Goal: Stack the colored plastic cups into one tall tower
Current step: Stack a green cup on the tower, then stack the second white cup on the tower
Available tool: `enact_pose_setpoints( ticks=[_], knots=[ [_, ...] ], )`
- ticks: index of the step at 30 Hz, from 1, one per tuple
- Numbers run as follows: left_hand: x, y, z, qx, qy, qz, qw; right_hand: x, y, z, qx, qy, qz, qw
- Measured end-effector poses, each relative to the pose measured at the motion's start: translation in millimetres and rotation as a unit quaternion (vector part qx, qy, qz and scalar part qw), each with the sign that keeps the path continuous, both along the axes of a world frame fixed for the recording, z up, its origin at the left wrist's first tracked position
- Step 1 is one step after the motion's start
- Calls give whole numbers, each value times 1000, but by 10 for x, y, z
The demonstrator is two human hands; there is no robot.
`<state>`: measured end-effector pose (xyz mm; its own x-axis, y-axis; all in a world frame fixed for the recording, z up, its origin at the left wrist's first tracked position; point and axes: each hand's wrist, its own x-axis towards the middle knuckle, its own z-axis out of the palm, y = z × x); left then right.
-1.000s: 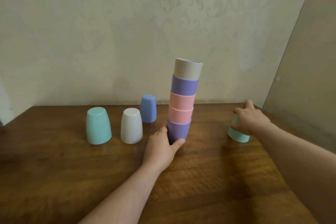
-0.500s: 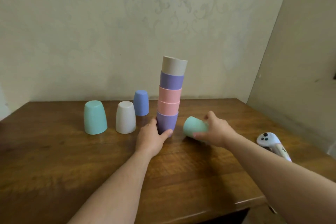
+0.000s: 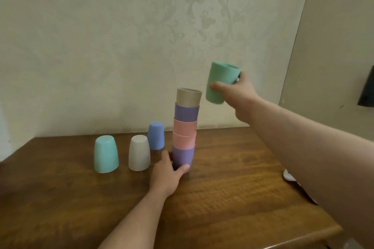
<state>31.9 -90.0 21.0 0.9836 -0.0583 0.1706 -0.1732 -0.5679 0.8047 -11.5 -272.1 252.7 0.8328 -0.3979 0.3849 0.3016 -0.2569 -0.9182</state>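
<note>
A tower of nested upright cups [image 3: 185,127] stands mid-table: purple at the bottom, two pink, purple, beige on top. My left hand [image 3: 167,175] grips the bottom purple cup [image 3: 183,156] at its base. My right hand [image 3: 237,95] holds a green cup [image 3: 220,81] upright in the air, just right of and slightly above the beige top cup [image 3: 188,97]. Three cups stand upside down to the left: teal [image 3: 105,154], white [image 3: 139,153] and blue [image 3: 155,135].
The wooden table [image 3: 222,198] meets a patterned wall behind. Its front right corner lies near the lower right. A white controller [image 3: 289,176] lies at the right edge, mostly hidden by my right forearm. A dark object [image 3: 367,89] hangs on the right wall.
My right hand picked the green cup off the table at the right, turned it upright and lifted it up beside the tower's top. My left hand stayed on the bottom cup.
</note>
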Motion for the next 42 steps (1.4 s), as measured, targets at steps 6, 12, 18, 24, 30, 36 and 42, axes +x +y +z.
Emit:
enact_pose_setpoints(
  ticks=[6, 12, 18, 24, 30, 36, 42],
  knots=[
    [-13, 17, 6, 8, -17, 2, 1000, 194, 359, 184, 1, -40, 43, 998],
    [40, 22, -24, -6, -18, -8, 1000, 490, 508, 24, -27, 13, 49, 998],
    [22, 13, -21, 8, -19, -5, 1000, 534, 550, -185, -17, 74, 79, 994],
    [21, 17, -24, 5, -17, -7, 1000, 448, 519, -379, -13, 80, 111, 990],
    [43, 46, -25, -71, 9, -9, 997, 316, 385, -1195, -48, 137, 140, 979],
    [80, 78, -36, -56, 37, -28, 997, 250, 398, -1981, -111, 186, 99, 971],
    [103, 506, 148, -45, -43, -28, 998, 253, 473, -2250, -148, 191, 47, 969]
  ],
)
